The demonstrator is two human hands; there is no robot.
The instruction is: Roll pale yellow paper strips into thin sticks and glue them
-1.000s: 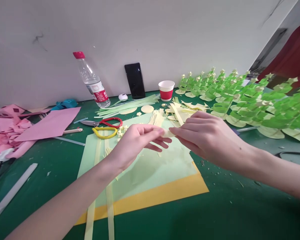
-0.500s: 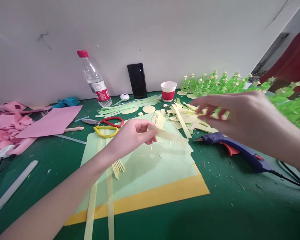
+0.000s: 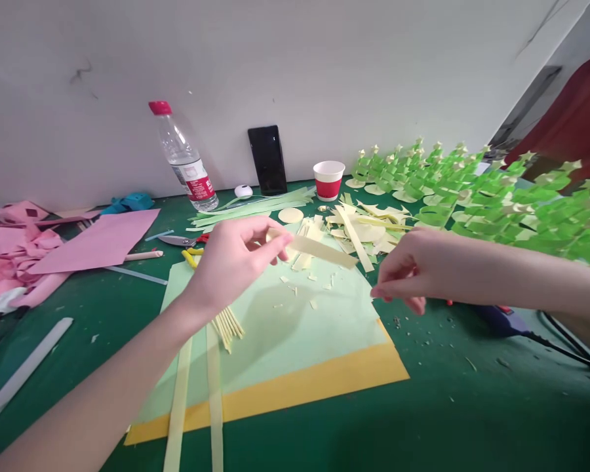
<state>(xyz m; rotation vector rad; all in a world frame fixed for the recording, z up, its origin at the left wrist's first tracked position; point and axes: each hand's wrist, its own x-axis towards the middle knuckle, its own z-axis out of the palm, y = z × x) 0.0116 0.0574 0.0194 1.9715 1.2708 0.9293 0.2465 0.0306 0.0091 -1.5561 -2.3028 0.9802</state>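
Observation:
My left hand [image 3: 248,259] pinches one end of a short pale-yellow paper strip [image 3: 324,251] between thumb and fingers. The strip's free end points right, above the light-green sheet [image 3: 295,347]. To the right of that end, my right hand [image 3: 400,275] has its fingers curled in and thumb pressed toward them; nothing shows in it. The glue gun [image 3: 501,321] lies partly hidden behind my right hand and forearm. Scissors [image 3: 177,241] with red and yellow handles are partly covered by my left hand. A bundle of thin yellow paper sticks [image 3: 229,328] lies below my left wrist.
Yellow paper scraps [image 3: 368,229] are heaped before a red-and-white cup [image 3: 329,181]. Green paper plants with star tops [image 3: 452,177] crowd the right rear. A bottle [image 3: 191,170] and phone [image 3: 267,160] stand along the wall. Pink paper [image 3: 101,242] lies left. Two long strips [image 3: 216,406] cross the sheet.
My right hand has come down and inward from above the scraps, its fingers curling in, and now covers part of the glue gun. My left hand has risen slightly with the strip.

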